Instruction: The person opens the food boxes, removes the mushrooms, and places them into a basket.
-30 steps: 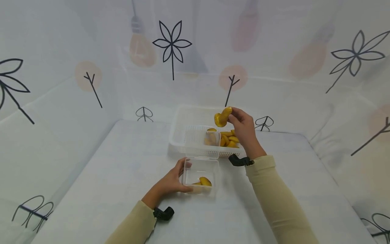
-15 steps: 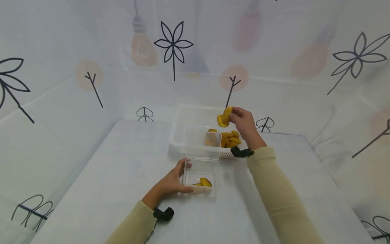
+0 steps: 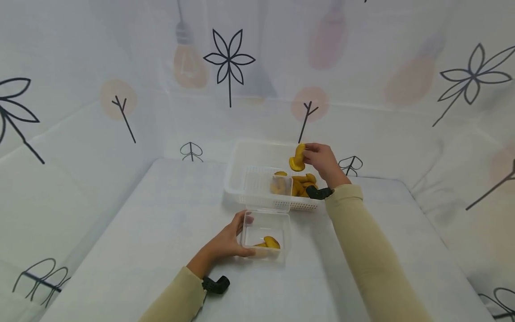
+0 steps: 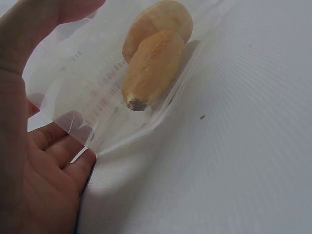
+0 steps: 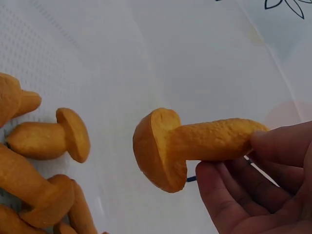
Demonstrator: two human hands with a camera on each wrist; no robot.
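My right hand (image 3: 322, 162) pinches a yellow-orange mushroom (image 3: 297, 158) by the stem end, cap hanging down, above the right part of a white basket (image 3: 233, 179). In the right wrist view the held mushroom (image 5: 195, 141) shows its whole cap and stem. Several more mushrooms (image 5: 39, 139) lie in the basket below. Nearer to me, my left hand (image 3: 225, 239) grips the left side of a clear plastic box (image 3: 286, 228), thumb at the front and fingers behind. Inside that box lies a mushroom (image 4: 153, 68), its stem toward the left wrist camera.
The box's clear lid (image 3: 261, 197) stands folded back against the basket's front wall, in front of some mushrooms. A white cloth covers the table (image 3: 161, 214). Behind the basket rises a printed fabric backdrop (image 3: 257, 120).
My right hand has lowered slightly, and the mushroom in it has turned from slanting to nearly upright with its cap down. The left hand and the box have stayed in place.
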